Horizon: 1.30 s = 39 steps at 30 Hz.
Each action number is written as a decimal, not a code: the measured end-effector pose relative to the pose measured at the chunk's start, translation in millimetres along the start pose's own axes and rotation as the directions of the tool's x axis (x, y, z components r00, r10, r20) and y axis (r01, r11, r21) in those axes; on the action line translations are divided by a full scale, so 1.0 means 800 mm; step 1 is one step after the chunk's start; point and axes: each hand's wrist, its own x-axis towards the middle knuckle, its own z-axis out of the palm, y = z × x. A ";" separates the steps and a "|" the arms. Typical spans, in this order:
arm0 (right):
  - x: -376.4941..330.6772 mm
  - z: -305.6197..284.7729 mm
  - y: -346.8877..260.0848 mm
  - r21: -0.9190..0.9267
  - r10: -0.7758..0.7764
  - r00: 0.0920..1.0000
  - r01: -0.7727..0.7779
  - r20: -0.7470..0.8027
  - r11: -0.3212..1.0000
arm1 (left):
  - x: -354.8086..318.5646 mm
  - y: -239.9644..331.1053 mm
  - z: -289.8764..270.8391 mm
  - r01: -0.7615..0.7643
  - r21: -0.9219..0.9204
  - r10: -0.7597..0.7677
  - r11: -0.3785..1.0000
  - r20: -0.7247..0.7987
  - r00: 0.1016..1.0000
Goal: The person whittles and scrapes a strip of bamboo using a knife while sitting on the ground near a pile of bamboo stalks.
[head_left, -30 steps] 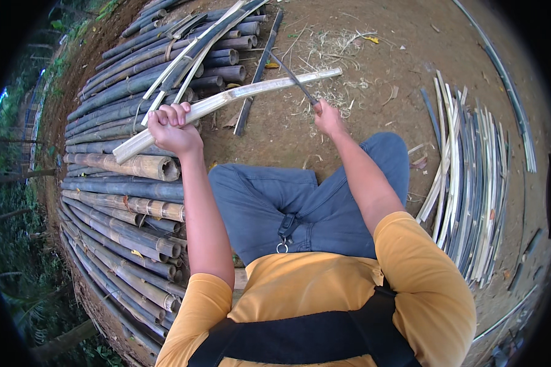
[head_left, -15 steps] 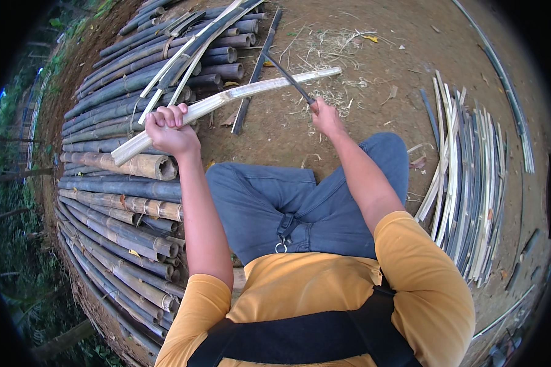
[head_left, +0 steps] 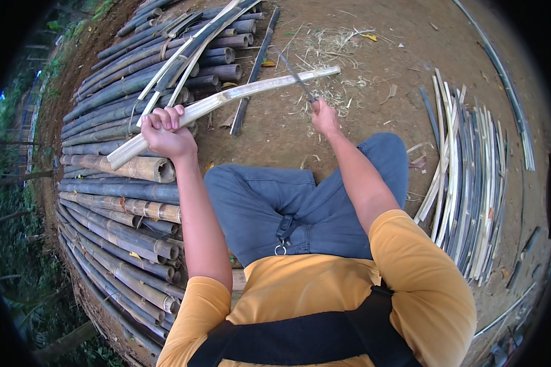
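Left hand (head_left: 167, 131) gripping bamboo strip (head_left: 239, 95), right hand (head_left: 324, 118) holding blade (head_left: 297, 76)

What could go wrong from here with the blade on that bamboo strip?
The knife in the right hand meets the split bamboo strip that the left hand grips; a slip along it might reach those fingers. The knees lie just under the stroke.

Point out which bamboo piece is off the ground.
The pale split bamboo strip gripped by the left hand, with the right hand's blade against it; the rest lie stacked.
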 end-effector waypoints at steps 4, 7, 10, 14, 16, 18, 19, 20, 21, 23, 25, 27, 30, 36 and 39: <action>0.002 0.011 0.007 0.029 -0.050 0.999 0.050 -0.008 0.998 | 0.008 -0.001 -0.005 0.010 -0.033 -0.011 0.999 -0.016 1.000; 0.017 0.015 0.040 0.107 0.199 0.972 -0.186 -0.122 0.977 | 0.012 -0.006 -0.012 0.012 -0.072 -0.013 0.997 -0.013 1.000; 0.022 0.016 0.044 0.137 0.310 0.937 -0.290 -0.160 0.947 | 0.008 -0.006 -0.010 0.015 -0.037 -0.014 0.999 0.016 1.000; 0.006 0.003 0.004 0.057 0.124 0.991 -0.121 -0.046 0.991 | 0.007 -0.004 -0.010 0.000 -0.013 0.000 1.000 0.002 1.000; 0.005 -0.003 -0.013 -0.006 0.030 0.999 -0.030 0.017 1.000 | 0.010 -0.004 -0.010 0.003 -0.012 -0.003 1.000 -0.007 1.000; 0.005 -0.001 -0.011 -0.022 0.003 1.000 -0.002 0.029 1.000 | 0.013 -0.005 -0.010 0.010 -0.016 -0.010 1.000 -0.008 1.000; 0.004 -0.001 -0.009 -0.010 0.017 1.000 -0.017 0.010 1.000 | 0.015 -0.004 -0.012 0.011 -0.021 -0.011 1.000 -0.009 1.000; 0.003 0.002 -0.002 0.001 0.032 0.999 -0.032 -0.006 0.999 | 0.015 -0.004 -0.013 0.012 -0.024 -0.012 1.000 -0.011 1.000; 0.007 0.005 0.008 0.027 0.137 0.989 -0.135 -0.058 0.990 | 0.015 -0.004 -0.013 0.015 -0.022 -0.015 1.000 -0.008 1.000; 0.014 0.008 0.031 0.096 0.340 0.928 -0.329 -0.151 0.940 | 0.014 -0.004 -0.012 0.018 -0.018 -0.018 1.000 -0.001 1.000; 0.025 0.004 0.049 0.115 0.468 0.876 -0.455 -0.120 0.883 | 0.011 -0.004 -0.006 0.022 -0.026 -0.021 0.999 0.030 0.999; 0.022 -0.001 0.034 0.169 0.536 0.838 -0.516 -0.102 0.840 | 0.006 -0.001 -0.003 0.020 -0.027 -0.018 0.999 0.042 0.999; 0.010 -0.017 0.001 0.270 0.492 0.860 -0.445 -0.139 0.854 | 0.006 0.003 -0.002 0.021 -0.036 -0.018 0.999 0.079 0.997; -0.029 -0.061 -0.047 0.228 0.114 0.949 -0.047 -0.294 0.973 | -0.007 0.001 0.017 -0.079 0.047 0.075 0.996 0.091 0.993; -0.059 -0.078 -0.057 0.150 0.017 0.959 0.027 -0.282 0.988 | -0.015 0.001 0.023 -0.122 0.023 0.118 0.992 0.127 0.985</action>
